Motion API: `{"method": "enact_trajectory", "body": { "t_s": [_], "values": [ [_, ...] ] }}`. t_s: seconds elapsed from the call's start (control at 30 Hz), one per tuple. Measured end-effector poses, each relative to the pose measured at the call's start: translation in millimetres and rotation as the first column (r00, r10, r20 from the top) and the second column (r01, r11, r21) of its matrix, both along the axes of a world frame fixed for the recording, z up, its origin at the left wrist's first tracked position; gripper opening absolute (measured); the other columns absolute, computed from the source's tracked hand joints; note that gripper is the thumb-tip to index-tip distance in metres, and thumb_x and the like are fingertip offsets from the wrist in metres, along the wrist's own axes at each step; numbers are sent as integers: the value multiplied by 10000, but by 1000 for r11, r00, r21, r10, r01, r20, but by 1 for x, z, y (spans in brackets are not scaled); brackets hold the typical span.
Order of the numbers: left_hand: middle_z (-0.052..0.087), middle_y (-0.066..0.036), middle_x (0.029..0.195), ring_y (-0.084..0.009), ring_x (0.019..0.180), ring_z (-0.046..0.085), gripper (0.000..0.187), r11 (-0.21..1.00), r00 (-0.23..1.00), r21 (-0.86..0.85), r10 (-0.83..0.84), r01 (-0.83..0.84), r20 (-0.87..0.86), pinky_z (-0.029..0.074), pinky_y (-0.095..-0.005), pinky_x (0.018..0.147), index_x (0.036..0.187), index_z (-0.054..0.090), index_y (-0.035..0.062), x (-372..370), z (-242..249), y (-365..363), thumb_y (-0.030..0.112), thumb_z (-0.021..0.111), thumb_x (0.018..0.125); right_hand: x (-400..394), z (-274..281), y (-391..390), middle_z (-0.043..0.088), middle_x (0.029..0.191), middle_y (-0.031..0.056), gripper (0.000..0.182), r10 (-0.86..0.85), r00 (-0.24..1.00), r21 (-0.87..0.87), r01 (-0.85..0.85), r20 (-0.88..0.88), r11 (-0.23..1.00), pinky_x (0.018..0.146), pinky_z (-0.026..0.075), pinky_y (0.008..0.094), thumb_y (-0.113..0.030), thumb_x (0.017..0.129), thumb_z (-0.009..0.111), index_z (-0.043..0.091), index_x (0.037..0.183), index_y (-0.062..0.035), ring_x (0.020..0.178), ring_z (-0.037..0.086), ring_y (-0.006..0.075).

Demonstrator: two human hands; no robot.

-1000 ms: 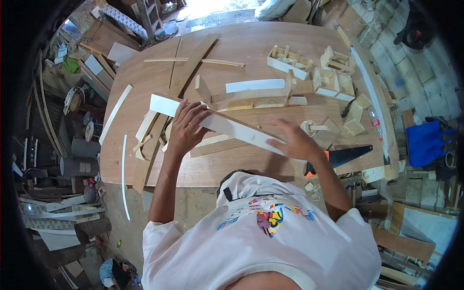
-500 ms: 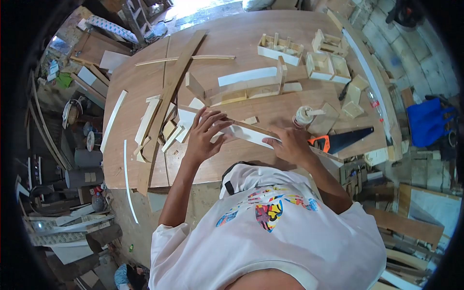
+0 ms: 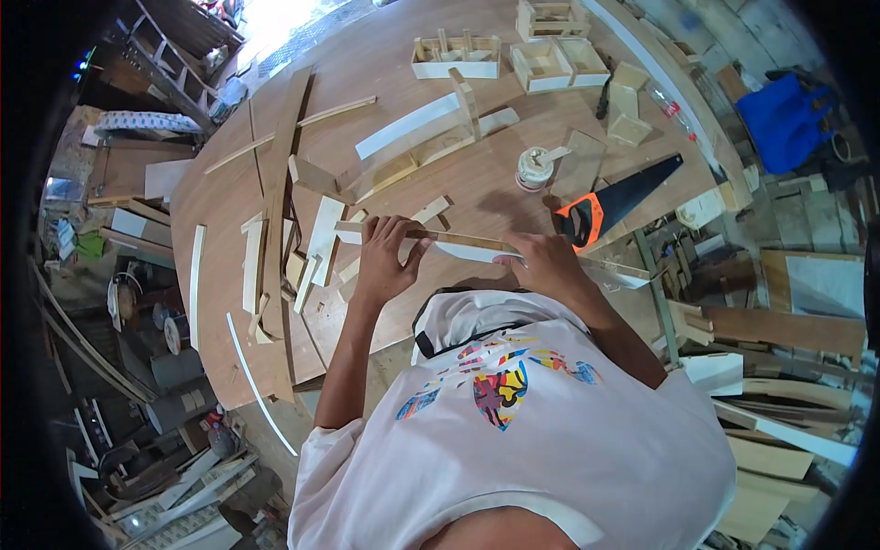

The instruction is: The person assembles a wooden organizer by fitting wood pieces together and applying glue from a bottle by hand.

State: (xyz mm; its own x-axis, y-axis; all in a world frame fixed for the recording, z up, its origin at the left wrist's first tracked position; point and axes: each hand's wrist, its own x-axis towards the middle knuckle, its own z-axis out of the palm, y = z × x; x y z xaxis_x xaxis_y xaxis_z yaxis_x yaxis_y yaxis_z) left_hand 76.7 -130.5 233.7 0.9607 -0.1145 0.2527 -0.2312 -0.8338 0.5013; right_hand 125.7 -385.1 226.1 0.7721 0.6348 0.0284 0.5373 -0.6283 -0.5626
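Observation:
A long narrow wooden strip (image 3: pixel 467 247) with a white face lies crosswise in front of my body, on edge. My left hand (image 3: pixel 390 258) is closed on it near its left end, fingers over the top edge and thumb on the near side. My right hand (image 3: pixel 543 263) grips it further right, thumb on the white face; the palm hides part of the strip. Just beyond my right hand lies a handsaw (image 3: pixel 632 197) with an orange and black handle. An open jar (image 3: pixel 534 170) with a flat stick across its top stands behind the strip.
Left of my left hand are several wood offcuts (image 3: pixel 321 240) and a long plank (image 3: pixel 280 211). Small wooden boxes (image 3: pixel 456 66) stand at the far side, with a partly assembled frame (image 3: pixel 412 170) nearer. A thin white strip (image 3: pixel 261 385) overhangs the table's left front edge.
The camera view has turned, shifting the table's contents in the picture. My left hand's fingers, raised and spread before, now lie closer around the strip. My right hand still holds it.

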Motion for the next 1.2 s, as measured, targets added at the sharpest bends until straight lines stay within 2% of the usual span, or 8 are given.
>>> {"method": "enact_trajectory", "body": {
  "t_s": [0.33, 0.4, 0.6, 0.67, 0.87, 1.0, 1.1, 1.2],
  "values": [
    [596, -61, 840, -260, 850, 528, 108, 997, 998, 50, 55, -53, -36, 326, -379, 856, 850, 589, 61, -21, -29, 25, 117, 615, 760, 3, -14, 0, 626, 756, 145, 282, 62, 985, -123, -82, -161, 989, 635, 472, 410, -300, 762, 660, 578, 911, -75, 748, 615, 324],
    [588, -85, 827, -283, 830, 518, 87, 989, 992, 72, 127, -127, 14, 330, -385, 821, 819, 595, 51, -25, -28, 37, 103, 596, 750, 14, -2, -6, 636, 793, 141, 308, -11, 988, -49, 3, -155, 999, 680, 468, 446, -311, 770, 640, 568, 952, -73, 780, 618, 335],
    [588, -74, 820, -266, 825, 526, 99, 936, 940, 87, 340, -342, 33, 313, -363, 811, 840, 585, 58, -54, -37, 94, 115, 598, 761, 47, 15, -18, 600, 966, 186, 374, -122, 978, -217, 83, -172, 973, 803, 449, 406, -275, 782, 647, 534, 1034, -22, 953, 570, 330],
    [592, -74, 820, -261, 836, 530, 111, 917, 920, 73, 393, -392, -3, 310, -364, 817, 852, 591, 57, -63, -41, 111, 119, 602, 760, 52, -9, -12, 571, 1041, 195, 454, -124, 971, 221, 169, -204, 960, 855, 439, 397, -230, 778, 667, 491, 1129, -2, 993, 556, 332],
    [601, -71, 846, -242, 880, 538, 142, 868, 870, 71, 492, -492, 12, 305, -359, 854, 881, 607, 55, -75, -56, 152, 127, 611, 758, 85, -57, 40, 535, 1135, 188, 533, -214, 942, 445, 314, -260, 839, 871, 443, 360, -169, 766, 693, 440, 1197, 17, 1052, 538, 288],
    [603, -76, 858, -245, 890, 538, 133, 847, 849, 62, 527, -528, 20, 303, -368, 860, 880, 608, 47, -56, -68, 173, 131, 601, 777, 130, -82, 63, 571, 1081, 158, 500, -234, 869, 433, 430, -435, 792, 832, 454, 298, -185, 778, 689, 464, 1175, 21, 989, 564, 211],
    [600, -80, 854, -255, 884, 539, 135, 850, 849, 29, 523, -526, 68, 306, -373, 851, 882, 599, 42, -32, -74, 182, 144, 594, 794, 160, -89, 76, 607, 999, 115, 442, -160, 726, 215, 396, -669, 893, 799, 455, 257, -174, 793, 678, 493, 1140, 26, 912, 578, 154],
    [598, -86, 859, -263, 869, 540, 141, 848, 845, 17, 525, -529, 105, 309, -376, 841, 890, 590, 40, -10, -88, 190, 152, 588, 804, 180, -119, 90, 620, 918, 77, 363, -81, 734, 431, 480, -675, 764, 786, 451, 248, -128, 811, 653, 514, 1108, 28, 873, 580, 120]
  ]
}}
